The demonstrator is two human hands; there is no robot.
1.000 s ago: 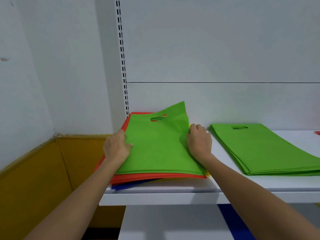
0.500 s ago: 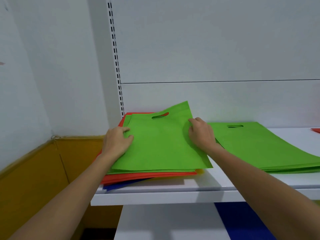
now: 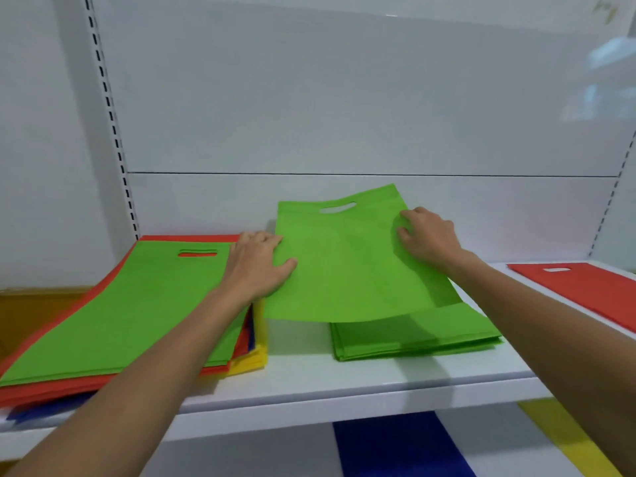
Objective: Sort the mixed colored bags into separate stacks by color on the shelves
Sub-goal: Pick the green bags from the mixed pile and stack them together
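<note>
The step in hand looks like the placing of one green bag (image 3: 347,266) onto the green stack (image 3: 430,335) that lies on the white shelf (image 3: 344,380). The bag hangs just above the stack and overlaps its far part, with its handle end tipped up toward the back wall and its near edge sagging. The left hand (image 3: 256,266) pinches the bag's side edge on the side away from the stack's centre, thumb on top. The right hand (image 3: 428,241) grips the opposite edge near the handle end with curled fingers. To the left of the stack, near but apart, sits the mixed pile (image 3: 120,315), topped by another green piece over red, with blue and yellow showing at its edges. To the right of the stack lies a red bag (image 3: 585,290). The next move probably calls for shifting the bag rightward and nearer, squaring its edges with the stack, then lowering it flat before both hands let go.
</note>
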